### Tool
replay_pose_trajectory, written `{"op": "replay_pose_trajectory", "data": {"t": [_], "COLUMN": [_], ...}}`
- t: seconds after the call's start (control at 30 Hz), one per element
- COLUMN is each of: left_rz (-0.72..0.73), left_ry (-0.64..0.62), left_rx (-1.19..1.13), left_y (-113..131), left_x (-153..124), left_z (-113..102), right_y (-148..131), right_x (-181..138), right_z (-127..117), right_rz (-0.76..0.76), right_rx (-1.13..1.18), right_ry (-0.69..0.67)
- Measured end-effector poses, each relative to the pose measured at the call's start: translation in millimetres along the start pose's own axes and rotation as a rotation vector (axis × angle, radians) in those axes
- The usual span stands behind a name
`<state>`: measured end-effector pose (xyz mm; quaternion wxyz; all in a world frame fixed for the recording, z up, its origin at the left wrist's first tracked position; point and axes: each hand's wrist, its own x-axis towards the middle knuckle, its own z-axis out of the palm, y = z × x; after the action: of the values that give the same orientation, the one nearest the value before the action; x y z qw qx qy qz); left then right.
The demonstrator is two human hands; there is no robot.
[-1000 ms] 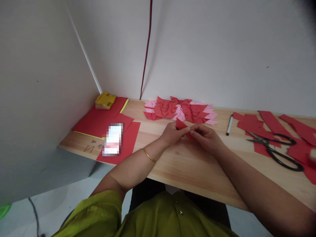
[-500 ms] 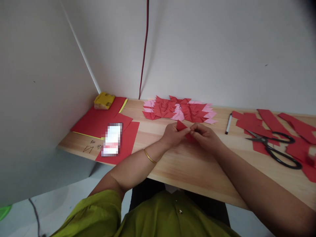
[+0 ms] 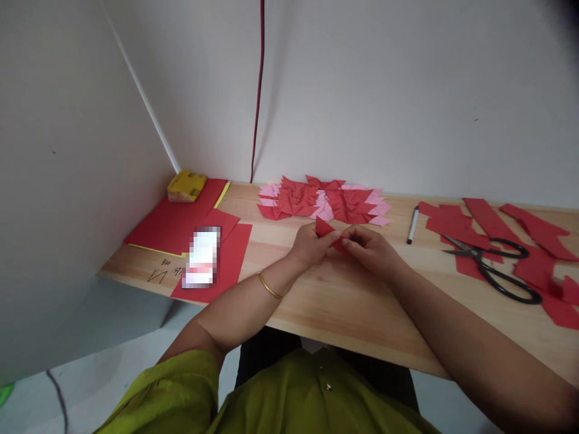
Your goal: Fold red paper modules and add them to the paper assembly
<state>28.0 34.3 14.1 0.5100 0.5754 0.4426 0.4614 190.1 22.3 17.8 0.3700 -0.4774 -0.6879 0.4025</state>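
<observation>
A small folded red paper piece (image 3: 326,232) sits between my two hands at the middle of the wooden table (image 3: 344,301). My left hand (image 3: 307,246) pinches its left side, a gold bangle on that wrist. My right hand (image 3: 368,248) pinches its right side, fingers curled over the paper. Just beyond my hands lies a spread of several folded red and pink paper pieces (image 3: 323,199) near the wall.
Red paper sheets (image 3: 181,220) and a yellow packet (image 3: 186,185) lie at the left, with a blurred card (image 3: 201,256) on them. A pen (image 3: 412,225), black scissors (image 3: 495,265) and red paper strips (image 3: 520,232) lie at the right. A red cable (image 3: 257,90) hangs down the wall.
Both hands stay pinched on the red paper piece, with small finger shifts. The view has drifted slightly, so everything sits a little further left.
</observation>
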Motion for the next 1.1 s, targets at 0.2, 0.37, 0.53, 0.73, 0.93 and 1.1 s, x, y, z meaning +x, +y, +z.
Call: {"op": "replay_pose_trajectory", "data": {"t": [0.2, 0.37, 0.53, 0.73, 0.93, 1.1], "left_rz": [-0.072, -0.096, -0.205, -0.275, -0.255, -0.282], "left_ry": [-0.012, 0.049, -0.022, -0.098, -0.057, -0.027], "left_rx": [-0.201, -0.368, -0.534, -0.485, -0.447, -0.511], "left_y": [-6.0, -5.6, -3.6, -3.9, -4.7, -3.7], "left_x": [4.9, 7.2, 7.1, 6.4, 6.8, 7.0], "left_z": [0.1, 0.8, -1.9, -1.3, -0.4, -1.5], "right_y": [2.0, -0.5, -4.3, -3.2, -3.4, -2.7], "right_x": [0.0, -0.6, -0.9, 0.5, -0.1, 2.0], "right_z": [1.0, 0.9, -2.2, -6.6, -6.8, -9.1], "right_rz": [-0.016, -0.04, -0.026, -0.041, -0.049, -0.041], "right_rx": [0.001, -0.002, -0.052, -0.03, -0.001, 0.029], "right_ry": [0.018, 0.025, 0.061, 0.072, 0.03, -0.005]}}
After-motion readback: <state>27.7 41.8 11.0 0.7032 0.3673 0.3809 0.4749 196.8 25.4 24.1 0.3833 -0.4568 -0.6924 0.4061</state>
